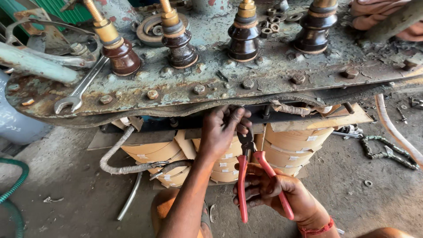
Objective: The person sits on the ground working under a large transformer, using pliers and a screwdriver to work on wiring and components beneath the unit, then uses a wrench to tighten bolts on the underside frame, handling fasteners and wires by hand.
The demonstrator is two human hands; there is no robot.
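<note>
Pliers (251,172) with red handles, gripped in my right hand (275,191), nose raised just under the rusted cover plate (264,75). My left hand (222,130) pinches something small at the nose; I cannot tell what. Risk: the nose slipping onto my fingers (238,117), or nicking the paper-wrapped coils (291,147) behind.

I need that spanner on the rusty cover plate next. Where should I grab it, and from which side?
Grip the spanner mid-shank, from above. It lies flat on the cover plate, its shank bare, while its upper end sits close beside a brown bushing.
</note>
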